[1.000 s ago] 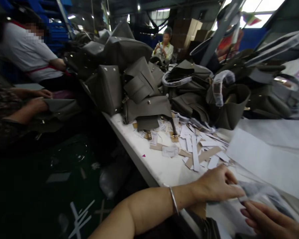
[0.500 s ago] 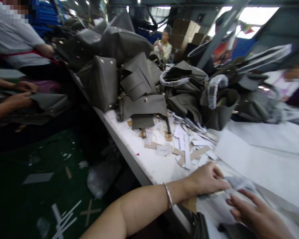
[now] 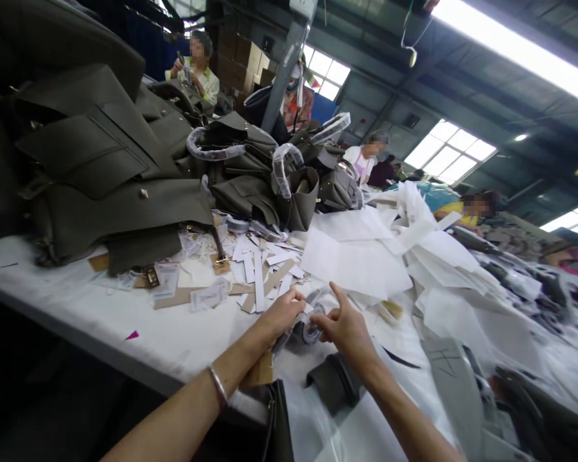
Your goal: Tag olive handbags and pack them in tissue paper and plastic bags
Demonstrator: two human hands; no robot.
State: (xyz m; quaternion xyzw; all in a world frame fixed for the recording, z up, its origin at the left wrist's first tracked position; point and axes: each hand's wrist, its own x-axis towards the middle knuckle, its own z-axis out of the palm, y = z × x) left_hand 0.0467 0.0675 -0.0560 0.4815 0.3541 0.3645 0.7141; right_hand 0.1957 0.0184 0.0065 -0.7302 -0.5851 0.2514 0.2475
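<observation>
A coiled strap in clear plastic film (image 3: 310, 333) lies between my two hands, low over the near table. My left hand (image 3: 285, 316) is closed on its left side, fingertips curled at the film. From the right, my right hand (image 3: 343, 323) grips the coil's edge with thumb and curled fingers, its index finger stretched upward. Below them lies a dark grey-green leather piece (image 3: 334, 382), partly hidden by my right forearm. A brown card piece (image 3: 260, 371) shows under my left wrist.
Grey-green leather bags (image 3: 125, 205) are heaped at the left and back, some with film-wrapped handles. Paper and card strips (image 3: 264, 273) litter the white table (image 3: 207, 333). White paper sheets (image 3: 361, 256) spread to the right. Several people work beyond; one person (image 3: 200, 70) sits behind the heap.
My view has swung right and up, so the floor and the co-workers at left are gone. Both hands now appear further left; my right hand has closed in on the coil.
</observation>
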